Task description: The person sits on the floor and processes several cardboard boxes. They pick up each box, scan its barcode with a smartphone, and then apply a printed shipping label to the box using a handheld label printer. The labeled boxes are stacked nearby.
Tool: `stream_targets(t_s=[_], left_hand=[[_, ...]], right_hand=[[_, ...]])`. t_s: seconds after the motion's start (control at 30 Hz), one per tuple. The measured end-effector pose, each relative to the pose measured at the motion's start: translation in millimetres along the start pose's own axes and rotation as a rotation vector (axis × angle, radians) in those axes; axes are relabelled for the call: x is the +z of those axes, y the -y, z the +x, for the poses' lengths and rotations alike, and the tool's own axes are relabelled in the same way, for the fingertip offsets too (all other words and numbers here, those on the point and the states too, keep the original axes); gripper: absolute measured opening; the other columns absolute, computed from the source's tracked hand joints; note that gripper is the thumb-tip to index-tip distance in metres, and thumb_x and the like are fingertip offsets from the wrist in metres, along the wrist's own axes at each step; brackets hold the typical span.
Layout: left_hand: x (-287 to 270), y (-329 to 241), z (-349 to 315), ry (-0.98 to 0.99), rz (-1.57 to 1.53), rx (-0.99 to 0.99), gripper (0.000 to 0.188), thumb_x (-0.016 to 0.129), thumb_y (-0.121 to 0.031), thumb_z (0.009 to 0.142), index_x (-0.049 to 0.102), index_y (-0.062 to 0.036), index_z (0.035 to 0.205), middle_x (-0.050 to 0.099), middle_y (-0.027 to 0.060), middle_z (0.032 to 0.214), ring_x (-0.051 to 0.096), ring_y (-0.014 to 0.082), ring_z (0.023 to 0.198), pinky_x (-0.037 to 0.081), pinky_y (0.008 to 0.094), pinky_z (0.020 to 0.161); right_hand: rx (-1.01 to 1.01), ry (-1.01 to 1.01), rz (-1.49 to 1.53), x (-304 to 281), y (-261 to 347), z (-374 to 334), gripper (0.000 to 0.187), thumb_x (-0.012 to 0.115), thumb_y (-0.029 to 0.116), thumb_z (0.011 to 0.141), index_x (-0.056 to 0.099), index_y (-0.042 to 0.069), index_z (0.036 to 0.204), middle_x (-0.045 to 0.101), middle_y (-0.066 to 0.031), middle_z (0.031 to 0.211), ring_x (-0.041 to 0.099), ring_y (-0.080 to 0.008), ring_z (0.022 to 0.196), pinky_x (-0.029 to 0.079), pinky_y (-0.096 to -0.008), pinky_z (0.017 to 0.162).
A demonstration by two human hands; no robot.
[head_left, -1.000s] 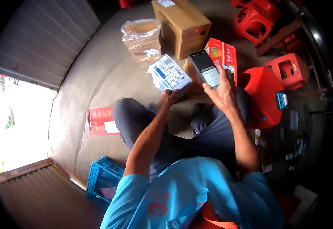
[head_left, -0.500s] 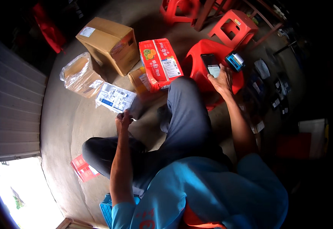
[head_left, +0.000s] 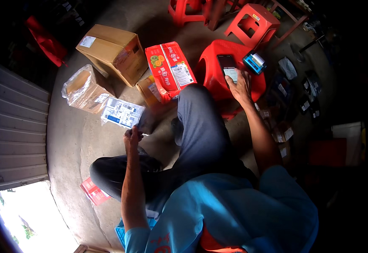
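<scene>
Head view: left hand (head_left: 132, 135) pinches the white labelled parcel (head_left: 123, 112) left of the red stool (head_left: 217, 63); right hand (head_left: 239, 86) lies open on the phone (head_left: 228, 67) atop it. Better keep that label flat and facing up.

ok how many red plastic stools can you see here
3: one round stool under the right hand with the phone, one square stool behind it, and one at the top edge. Others may be hidden.

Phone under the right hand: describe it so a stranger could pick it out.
Find the round red stool right of the person's raised knee. The phone lies on its top, the right hand touching it. It is dark and flat with a lit screen; the device beside it is blue and chunkier.
</scene>
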State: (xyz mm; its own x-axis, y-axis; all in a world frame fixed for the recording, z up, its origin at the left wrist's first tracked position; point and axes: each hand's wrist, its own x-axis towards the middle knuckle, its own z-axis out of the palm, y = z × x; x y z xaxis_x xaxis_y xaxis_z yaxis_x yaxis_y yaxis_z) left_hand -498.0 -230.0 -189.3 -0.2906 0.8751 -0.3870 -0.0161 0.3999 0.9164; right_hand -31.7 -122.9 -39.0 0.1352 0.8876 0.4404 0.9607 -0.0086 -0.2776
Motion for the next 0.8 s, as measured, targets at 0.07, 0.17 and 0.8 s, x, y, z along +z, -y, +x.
stream_targets(t_s=[0.07, 0.17, 0.8], left_hand=[[0.1, 1.0, 0.6, 0.003, -0.007, 0.002, 0.053, 0.057, -0.042, 0.094, 0.060, 0.0107, 0.093, 0.068, 0.0146, 0.075, 0.066, 0.0174, 0.059, 0.052, 0.0259, 0.052], [-1.5, 3.7, 1.4, 0.005, -0.006, 0.003, 0.053, 0.057, -0.042, 0.093, 0.060, 0.0108, 0.093, 0.068, 0.0150, 0.075, 0.066, 0.0175, 0.059, 0.052, 0.0259, 0.052], [1.5, -9.0, -4.5, 0.194, 0.061, -0.159, 0.060, 0.056, -0.049, 0.092, 0.065, 0.0094, 0.085, 0.068, 0.0167, 0.071, 0.067, 0.0208, 0.057, 0.055, 0.0303, 0.052]], right_hand=[[-0.045, -0.013, 0.023, -0.5, -2.4, -0.4, 0.055, 0.067, 0.038, 0.082, 0.054, 0.002, 0.122, 0.054, -0.0223, 0.116, 0.047, -0.0376, 0.112, 0.037, -0.0471, 0.099], [-0.069, -0.015, 0.027, -1.1, -0.8, -0.5, 0.051, 0.066, 0.038, 0.083, 0.057, 0.003, 0.119, 0.056, -0.0192, 0.115, 0.047, -0.0360, 0.111, 0.036, -0.0460, 0.099], [0.168, -0.030, 0.230, -27.4, -40.5, -27.3, 0.047, 0.061, 0.036, 0.089, 0.055, 0.004, 0.123, 0.056, -0.0221, 0.121, 0.052, -0.0409, 0.114, 0.042, -0.0459, 0.095]])
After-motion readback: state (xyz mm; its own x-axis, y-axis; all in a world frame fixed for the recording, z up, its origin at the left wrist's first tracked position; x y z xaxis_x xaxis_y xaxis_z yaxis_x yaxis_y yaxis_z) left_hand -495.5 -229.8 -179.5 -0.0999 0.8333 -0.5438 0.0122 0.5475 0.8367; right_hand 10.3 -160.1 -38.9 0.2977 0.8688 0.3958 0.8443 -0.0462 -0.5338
